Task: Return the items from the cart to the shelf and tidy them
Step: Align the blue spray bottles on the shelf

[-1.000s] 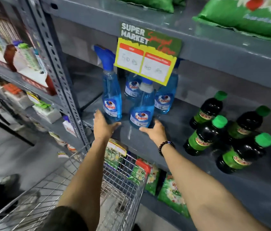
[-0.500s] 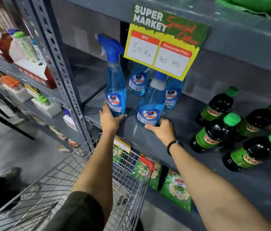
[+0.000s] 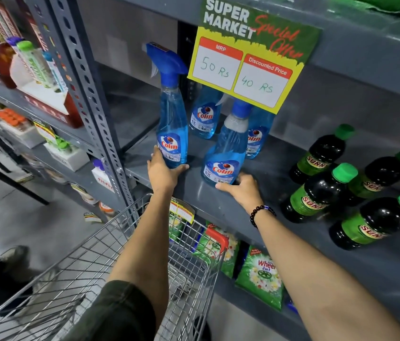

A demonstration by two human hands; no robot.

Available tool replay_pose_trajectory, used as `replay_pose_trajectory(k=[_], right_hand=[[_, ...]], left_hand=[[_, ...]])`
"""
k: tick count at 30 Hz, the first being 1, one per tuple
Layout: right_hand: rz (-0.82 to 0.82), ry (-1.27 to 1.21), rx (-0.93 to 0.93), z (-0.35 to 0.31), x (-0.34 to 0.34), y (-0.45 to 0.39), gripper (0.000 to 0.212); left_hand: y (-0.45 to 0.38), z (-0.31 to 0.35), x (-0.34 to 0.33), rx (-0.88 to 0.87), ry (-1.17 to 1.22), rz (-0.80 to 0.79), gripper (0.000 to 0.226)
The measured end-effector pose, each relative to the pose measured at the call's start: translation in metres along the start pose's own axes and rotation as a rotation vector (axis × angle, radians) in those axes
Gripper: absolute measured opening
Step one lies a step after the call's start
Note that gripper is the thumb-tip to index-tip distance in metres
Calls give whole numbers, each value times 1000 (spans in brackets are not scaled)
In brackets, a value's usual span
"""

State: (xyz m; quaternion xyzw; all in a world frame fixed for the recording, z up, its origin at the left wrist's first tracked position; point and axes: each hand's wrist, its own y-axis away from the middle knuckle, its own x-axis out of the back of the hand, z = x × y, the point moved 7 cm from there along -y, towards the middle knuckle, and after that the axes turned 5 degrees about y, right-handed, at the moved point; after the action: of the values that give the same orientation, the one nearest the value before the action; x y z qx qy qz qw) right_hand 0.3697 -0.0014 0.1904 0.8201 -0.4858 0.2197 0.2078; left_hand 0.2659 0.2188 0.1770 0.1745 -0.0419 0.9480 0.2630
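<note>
A grey concrete floor (image 3: 22, 212) was seen at lower left, and grey slotted steel uprights (image 3: 88, 94) were lit evenly, with a dark chair leg (image 3: 9, 183) beside them.

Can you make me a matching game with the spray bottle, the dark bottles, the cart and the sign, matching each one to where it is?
Things:
1. spray bottle
2. dark bottles
3. cart
4. sign

Places:
A. hanging from the edge of the shelf above
B. on the floor, below the arms
C. at the left hand, left end of the shelf
D. right part of the shelf, green caps

Pairs: 1-C, 2-D, 3-B, 4-A
</note>
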Motion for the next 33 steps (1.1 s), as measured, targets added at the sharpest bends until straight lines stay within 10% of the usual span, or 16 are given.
replay_pose_trajectory(k=[33], right_hand=[[-52, 71, 28, -4, 1, 8, 37]], left_hand=[[-2, -6, -3, 5, -73, -62, 118]])
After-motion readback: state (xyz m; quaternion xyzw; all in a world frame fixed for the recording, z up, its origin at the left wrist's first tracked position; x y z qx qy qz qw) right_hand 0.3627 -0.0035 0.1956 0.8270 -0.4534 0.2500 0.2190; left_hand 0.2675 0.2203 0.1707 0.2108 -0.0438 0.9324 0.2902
